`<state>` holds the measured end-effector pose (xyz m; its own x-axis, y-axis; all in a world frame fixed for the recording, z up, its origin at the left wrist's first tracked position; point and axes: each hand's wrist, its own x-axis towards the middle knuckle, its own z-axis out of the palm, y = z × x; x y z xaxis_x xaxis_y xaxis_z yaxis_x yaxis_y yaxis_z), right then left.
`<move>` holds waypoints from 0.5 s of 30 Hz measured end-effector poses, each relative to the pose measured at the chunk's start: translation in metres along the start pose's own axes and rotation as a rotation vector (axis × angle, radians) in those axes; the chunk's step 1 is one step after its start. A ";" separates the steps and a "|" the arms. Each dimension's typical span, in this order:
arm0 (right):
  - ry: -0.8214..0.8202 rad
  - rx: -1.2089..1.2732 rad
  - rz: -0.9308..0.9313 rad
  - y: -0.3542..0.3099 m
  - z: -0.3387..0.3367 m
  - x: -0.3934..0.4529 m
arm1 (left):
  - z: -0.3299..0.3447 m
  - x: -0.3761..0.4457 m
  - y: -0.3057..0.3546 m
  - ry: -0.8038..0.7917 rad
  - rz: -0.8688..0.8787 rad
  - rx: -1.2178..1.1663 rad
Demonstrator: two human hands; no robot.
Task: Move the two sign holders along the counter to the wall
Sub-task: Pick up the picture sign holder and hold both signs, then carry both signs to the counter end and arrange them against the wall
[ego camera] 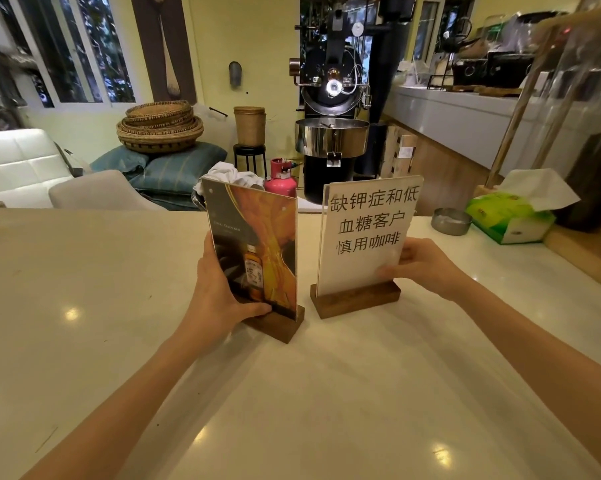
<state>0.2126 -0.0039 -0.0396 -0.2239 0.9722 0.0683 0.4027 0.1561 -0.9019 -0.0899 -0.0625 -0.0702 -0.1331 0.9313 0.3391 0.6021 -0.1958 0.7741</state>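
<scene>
Two acrylic sign holders on dark wooden bases stand side by side on the pale counter [292, 410]. The left sign holder [261, 244] shows an orange picture with a bottle. My left hand [216, 289] grips its left edge, thumb on the front near the base. The right sign holder [365, 237] carries a white sheet with black printed characters. Gripping its right edge is my right hand [423, 268], with the thumb across the front of the pane. Both bases rest on the counter, a narrow gap between them.
A small metal ashtray [451, 220] and a green tissue box [510, 216] sit at the counter's right. A wooden ledge [583, 251] and a glass jar [590, 133] line the far right. Beyond the counter stand a coffee roaster [333, 109] and a pink gas cylinder [280, 181].
</scene>
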 end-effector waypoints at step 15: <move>0.143 -0.013 0.097 0.026 -0.069 -0.026 | 0.061 0.040 0.035 -0.107 0.058 -0.048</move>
<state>0.2899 -0.0132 -0.0353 -0.0554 0.9976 0.0422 0.4280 0.0619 -0.9017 -0.0260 -0.0137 -0.0618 -0.0129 0.9449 0.3270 0.5674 -0.2624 0.7805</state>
